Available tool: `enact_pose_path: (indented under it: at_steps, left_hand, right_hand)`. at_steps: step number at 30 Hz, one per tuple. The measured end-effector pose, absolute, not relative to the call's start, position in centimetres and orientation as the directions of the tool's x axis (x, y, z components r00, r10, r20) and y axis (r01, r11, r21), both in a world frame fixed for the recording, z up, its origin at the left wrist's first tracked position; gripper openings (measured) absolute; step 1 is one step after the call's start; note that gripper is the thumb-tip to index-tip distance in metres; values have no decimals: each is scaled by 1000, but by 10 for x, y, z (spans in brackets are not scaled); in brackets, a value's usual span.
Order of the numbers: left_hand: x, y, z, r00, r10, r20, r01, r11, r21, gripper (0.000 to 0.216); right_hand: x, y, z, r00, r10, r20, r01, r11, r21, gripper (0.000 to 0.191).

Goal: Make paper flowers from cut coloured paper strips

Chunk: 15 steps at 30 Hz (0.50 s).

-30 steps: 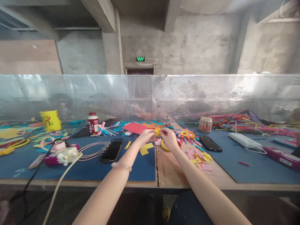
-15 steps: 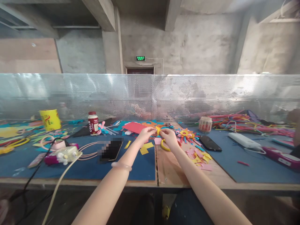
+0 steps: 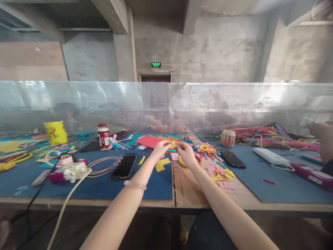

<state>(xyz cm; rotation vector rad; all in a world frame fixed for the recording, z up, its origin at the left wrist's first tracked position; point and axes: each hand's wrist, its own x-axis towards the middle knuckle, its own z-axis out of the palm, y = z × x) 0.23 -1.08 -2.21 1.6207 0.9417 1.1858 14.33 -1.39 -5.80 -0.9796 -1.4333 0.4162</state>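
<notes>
Above the middle of the table, a small folded piece of yellow paper point(image 3: 173, 143) is between my hands. My left hand point(image 3: 161, 149) pinches it from the left, a pale bangle on that wrist. My right hand point(image 3: 186, 152) is closed at its right edge, fingertips pressed together; part of that grip is hidden. Below my right hand lie yellow-handled scissors point(image 3: 182, 162), partly covered. Yellow paper pieces point(image 3: 162, 164) rest on the blue mat under my left hand, and red paper point(image 3: 148, 141) lies behind it. Multicoloured paper flowers point(image 3: 206, 148) lie to the right.
Pink and yellow scraps point(image 3: 221, 175) lie right of my forearm. Phones point(image 3: 124, 166) point(image 3: 233, 159), a coffee bottle point(image 3: 103, 138), a yellow tub point(image 3: 55, 133) and a corded glue gun point(image 3: 70, 171) surround the work. A perforated metal screen point(image 3: 169, 107) stands behind. Another person's arm point(image 3: 324, 139) shows far right.
The yellow paper has turned and shows a flatter, pointed face. My right fingertips have shifted slightly to its edge. At far right, the other person's arm has moved further into view.
</notes>
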Motion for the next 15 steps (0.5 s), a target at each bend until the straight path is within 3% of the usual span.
enact_pose_path:
  at_steps: [4, 10, 15]
  left_hand:
    - [3, -12, -21, 247, 930, 274, 70, -299, 952, 15]
    - [2, -5, -25, 273, 908, 319, 34, -341, 940, 18]
    - [2, 1, -28, 307, 882, 356, -9, -372, 928, 19]
  right_hand:
    - [143, -16, -56, 154, 777, 610, 303, 550, -778, 20]
    - [143, -18, -54, 157, 888, 431, 18, 434, -901, 26]
    - [143, -19, -53, 161, 899, 407, -53, 419, -906, 27]
